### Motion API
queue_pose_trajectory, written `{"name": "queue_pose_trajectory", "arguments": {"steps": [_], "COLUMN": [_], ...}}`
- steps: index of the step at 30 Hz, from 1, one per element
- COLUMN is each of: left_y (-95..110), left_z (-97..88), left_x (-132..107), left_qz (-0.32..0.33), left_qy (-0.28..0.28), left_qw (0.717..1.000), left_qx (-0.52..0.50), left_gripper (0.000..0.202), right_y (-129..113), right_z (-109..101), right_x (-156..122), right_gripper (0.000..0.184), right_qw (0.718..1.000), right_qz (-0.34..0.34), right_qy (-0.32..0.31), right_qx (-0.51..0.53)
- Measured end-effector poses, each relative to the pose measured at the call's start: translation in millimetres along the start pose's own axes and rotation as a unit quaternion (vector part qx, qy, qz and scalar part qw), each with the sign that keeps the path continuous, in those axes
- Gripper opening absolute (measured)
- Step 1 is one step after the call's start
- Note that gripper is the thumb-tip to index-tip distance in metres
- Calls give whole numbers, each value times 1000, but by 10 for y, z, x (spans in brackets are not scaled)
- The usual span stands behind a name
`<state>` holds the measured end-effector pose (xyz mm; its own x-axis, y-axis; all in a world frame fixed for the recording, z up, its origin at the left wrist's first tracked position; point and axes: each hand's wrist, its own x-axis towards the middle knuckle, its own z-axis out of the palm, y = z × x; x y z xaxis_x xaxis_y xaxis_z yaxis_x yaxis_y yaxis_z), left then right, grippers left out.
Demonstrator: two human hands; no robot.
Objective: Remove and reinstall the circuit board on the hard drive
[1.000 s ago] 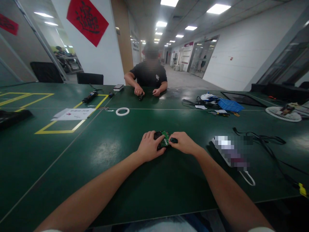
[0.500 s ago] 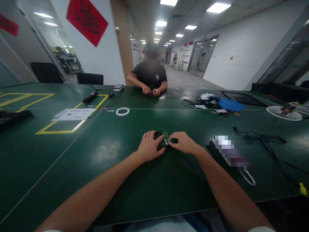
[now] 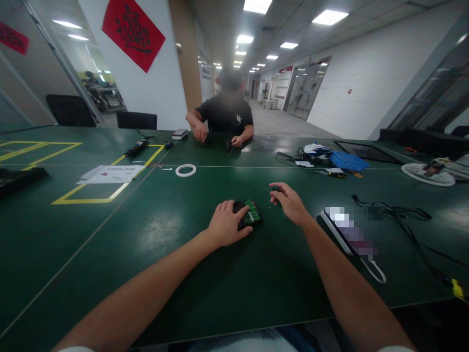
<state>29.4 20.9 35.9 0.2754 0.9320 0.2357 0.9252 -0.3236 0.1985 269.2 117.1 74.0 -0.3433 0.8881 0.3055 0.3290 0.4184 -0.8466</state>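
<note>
A black device with a green circuit board (image 3: 252, 212) lies on the table in front of me. It looks like a hard drive. Spread over its left part, my left hand (image 3: 227, 224) holds it down, with the thumb along the near edge and a finger across the board. My right hand (image 3: 288, 203) is raised off to the right of the device, not touching it. Its fingers are closed around a dark, short-handled tool (image 3: 275, 188), apparently a screwdriver, mostly hidden by the hand.
To the right lie a phone-like item (image 3: 346, 232) with a white strap and a black cable (image 3: 399, 215). Farther off are a blue tray (image 3: 348, 160), pliers (image 3: 331, 173), a white tape ring (image 3: 185, 170) and paper (image 3: 112, 174). Across the table sits a person (image 3: 227, 115).
My right hand has lifted away from the circuit board, up and to the right, with the tool. My left hand stays on the device. The person opposite has moved one hand aside.
</note>
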Motion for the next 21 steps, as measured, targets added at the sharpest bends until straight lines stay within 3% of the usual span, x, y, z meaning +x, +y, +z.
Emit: {"name": "queue_pose_trajectory", "arguments": {"steps": [4, 8, 10, 14, 17, 21], "left_y": [24, 15, -29, -188, -294, -347], "left_z": [-167, -353, -419, -418, -291, -81], "left_x": [3, 26, 49, 114, 163, 189], "left_qz": [-27, -78, -116, -167, -188, -152], "left_qy": [-40, -76, -91, -102, -86, -25], "left_qw": [999, 994, 989, 981, 978, 985], "left_qx": [-4, 2, 3, -6, -19, -76], "left_gripper": [92, 91, 82, 65, 62, 59], "right_y": [-34, -120, -117, -32, 22, 4], "right_z": [-14, 28, 102, 269, 292, 230], "right_x": [-6, -72, -99, -119, -110, -107], "right_gripper": [40, 49, 47, 38, 43, 45], "right_qw": [991, 980, 979, 978, 973, 969], "right_qz": [-55, -117, -133, -153, -156, -156], "right_qy": [114, 160, 155, 73, 40, 61], "right_qx": [49, 15, -24, -125, -165, -183]}}
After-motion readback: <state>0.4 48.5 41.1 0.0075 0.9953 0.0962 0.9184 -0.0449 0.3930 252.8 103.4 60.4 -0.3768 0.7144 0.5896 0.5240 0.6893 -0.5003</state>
